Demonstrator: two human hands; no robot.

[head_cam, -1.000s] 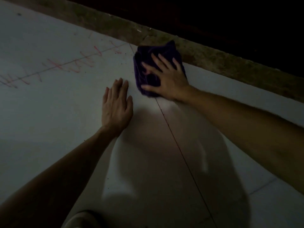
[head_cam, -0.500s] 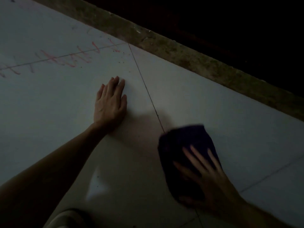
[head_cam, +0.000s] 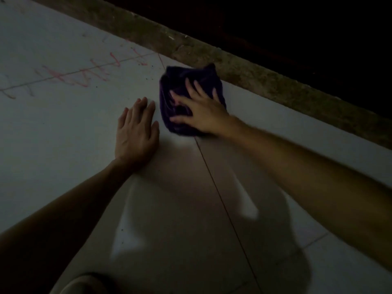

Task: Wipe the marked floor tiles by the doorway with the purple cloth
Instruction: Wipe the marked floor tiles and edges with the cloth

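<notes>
Purple cloth (head_cam: 186,85) bunched on the pale floor tiles (head_cam: 63,128), far centre, touching the grout line and just beside the rough doorway sill (head_cam: 254,75). Right hand (head_cam: 200,109) lies flat on the cloth, fingers (head_cam: 189,87) spread, pressing rather than clenched. Left hand (head_cam: 135,132) rests palm-down just left of it, fingers released. Red marks (head_cam: 84,76) lie far left. Light dim.

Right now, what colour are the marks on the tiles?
Red-pink scribbles across the pale tile left of the purple cloth; head view, dim light.
</notes>
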